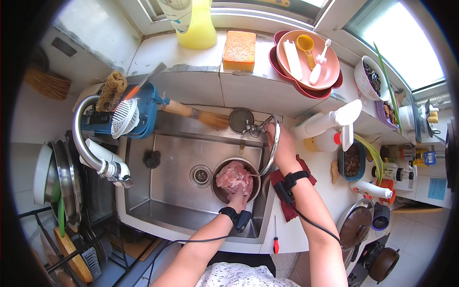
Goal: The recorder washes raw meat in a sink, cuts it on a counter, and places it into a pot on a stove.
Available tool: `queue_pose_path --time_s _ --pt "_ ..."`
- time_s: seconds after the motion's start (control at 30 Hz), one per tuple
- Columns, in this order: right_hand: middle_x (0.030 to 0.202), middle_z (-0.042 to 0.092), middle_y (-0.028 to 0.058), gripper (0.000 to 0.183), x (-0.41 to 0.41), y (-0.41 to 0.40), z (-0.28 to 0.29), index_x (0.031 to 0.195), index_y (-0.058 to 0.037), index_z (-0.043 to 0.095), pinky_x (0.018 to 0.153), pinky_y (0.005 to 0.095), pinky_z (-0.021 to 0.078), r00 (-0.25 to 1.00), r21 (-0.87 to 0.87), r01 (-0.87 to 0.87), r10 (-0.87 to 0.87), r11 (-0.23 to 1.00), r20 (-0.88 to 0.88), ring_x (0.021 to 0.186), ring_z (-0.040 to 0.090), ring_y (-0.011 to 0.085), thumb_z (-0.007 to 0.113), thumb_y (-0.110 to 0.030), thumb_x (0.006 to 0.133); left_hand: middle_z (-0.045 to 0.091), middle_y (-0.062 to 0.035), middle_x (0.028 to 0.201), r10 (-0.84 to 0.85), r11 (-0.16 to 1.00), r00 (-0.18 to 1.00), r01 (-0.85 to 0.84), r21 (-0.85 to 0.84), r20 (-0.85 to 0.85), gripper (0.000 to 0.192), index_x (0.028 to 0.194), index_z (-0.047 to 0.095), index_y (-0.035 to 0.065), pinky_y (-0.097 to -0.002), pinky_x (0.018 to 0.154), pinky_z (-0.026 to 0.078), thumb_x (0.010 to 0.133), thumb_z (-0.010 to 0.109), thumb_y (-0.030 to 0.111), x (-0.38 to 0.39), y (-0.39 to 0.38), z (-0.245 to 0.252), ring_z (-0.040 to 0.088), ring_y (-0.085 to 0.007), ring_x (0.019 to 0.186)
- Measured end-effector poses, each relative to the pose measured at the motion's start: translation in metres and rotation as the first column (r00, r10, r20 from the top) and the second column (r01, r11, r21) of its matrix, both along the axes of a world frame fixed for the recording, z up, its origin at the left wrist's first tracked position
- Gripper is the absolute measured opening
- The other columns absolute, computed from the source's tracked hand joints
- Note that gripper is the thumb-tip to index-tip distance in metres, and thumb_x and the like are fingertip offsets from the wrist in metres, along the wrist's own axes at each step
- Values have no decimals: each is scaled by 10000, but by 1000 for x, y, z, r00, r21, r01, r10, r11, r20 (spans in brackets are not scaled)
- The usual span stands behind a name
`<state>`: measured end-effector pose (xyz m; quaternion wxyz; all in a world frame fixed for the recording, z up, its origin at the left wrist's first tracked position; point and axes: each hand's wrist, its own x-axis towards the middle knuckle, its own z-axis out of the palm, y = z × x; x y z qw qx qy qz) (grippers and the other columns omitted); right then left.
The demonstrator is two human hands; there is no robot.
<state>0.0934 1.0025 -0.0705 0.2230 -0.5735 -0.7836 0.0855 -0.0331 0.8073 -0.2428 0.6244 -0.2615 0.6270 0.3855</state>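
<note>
A round metal bowl (218,196) holding pink raw meat (235,176) stands in the right part of the stainless steel sink (172,211). My left hand (238,198) is in the bowl with its fingers against the meat; whether they close on it is hidden. Behind the curved chrome faucet (277,141), at the sink's back right corner, my right hand (281,143) reaches to the faucet's base; its fingertips are mostly hidden, so its grip cannot be made out. The spout's end is over the bowl's right side. Both wrists wear black straps with cabled devices.
A second faucet (84,132) arches at the left, near a blue caddy (148,125). A wooden-handled brush (200,114) lies behind the sink, and a dark scouring pad (152,159) inside it. Spray bottles (322,123), a dark red cloth (288,211) and a screwdriver (275,244) are at the right.
</note>
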Motion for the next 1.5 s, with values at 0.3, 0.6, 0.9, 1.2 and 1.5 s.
queue_pose_path --time_s 0.3,0.6,0.9,1.2,1.5 --pt "977 621 138 260 -4 -3 6 1041 -107 595 731 466 495 998 10 -15 16 1000 -58 868 608 384 634 -1 807 592 -86 1091 -291 957 944 286 55 155 329 1221 539 78 -435 945 545 990 608 301 -40 -7 2 600 -264 1029" --pt "1061 632 72 200 0 -6 9 1015 -99 612 821 436 499 998 -2 -56 56 998 4 950 633 297 621 -50 821 245 -161 1545 -271 962 924 263 67 268 614 1489 276 51 -510 1146 370 1005 558 301 -70 1 67 293 -328 1428" --pt "1106 621 83 302 2 -10 5 1118 -98 616 853 434 484 996 -29 -84 85 996 30 983 627 287 599 -35 824 319 -131 1493 -286 957 914 257 136 286 530 1457 358 92 -526 1152 351 1010 546 306 -72 -2 75 325 -326 1406" --pt "1097 616 99 327 -4 -9 -2 1130 -102 618 806 443 508 998 -52 -63 64 997 22 896 617 366 593 -16 816 381 -127 1463 -470 881 881 472 40 -52 936 1513 236 94 -449 1141 332 821 795 384 -31 6 -4 405 -236 1353" --pt "1098 650 109 194 -1 -9 1 1029 -120 639 766 456 516 998 -70 -9 4 997 -70 841 619 397 596 -87 843 429 -218 1450 -481 876 769 400 -271 -421 1099 1434 342 -38 -393 1102 405 621 917 426 -6 31 33 449 -317 1339"
